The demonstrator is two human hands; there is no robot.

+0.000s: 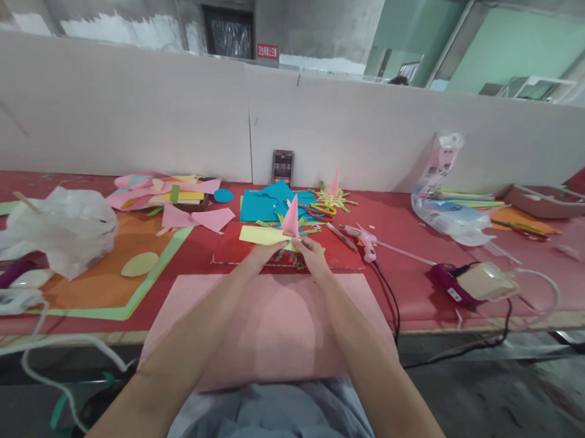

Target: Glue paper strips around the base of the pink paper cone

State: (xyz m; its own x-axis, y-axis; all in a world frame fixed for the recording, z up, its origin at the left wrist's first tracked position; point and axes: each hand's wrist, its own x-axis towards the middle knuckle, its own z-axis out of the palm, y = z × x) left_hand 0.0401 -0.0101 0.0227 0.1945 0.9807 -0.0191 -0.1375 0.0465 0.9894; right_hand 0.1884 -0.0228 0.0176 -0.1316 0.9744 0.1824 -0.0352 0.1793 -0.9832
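A yellow paper strip (pixel 258 235) is held level between my two hands above a red board (pixel 230 245). My left hand (pixel 269 249) pinches its lower edge. My right hand (pixel 310 250) has its fingers closed at the strip's right end; the fingertips are small and partly hidden. Just behind the strip stands a pink paper cone (pixel 291 217), with green and yellow paper strips (pixel 312 230) fanning out around its base. Its lowest part is hidden by the yellow paper. Below my wrists lies a large pink paper sheet (pixel 264 330).
Behind are blue paper (pixel 258 206), yellow-handled scissors (pixel 323 210) and a second pink cone (pixel 334 184). To the right lie a pink glue gun (pixel 367 243) with its cord and a purple power strip (pixel 455 284). A crumpled plastic bag (pixel 66 226) sits left on orange paper (pixel 112 286).
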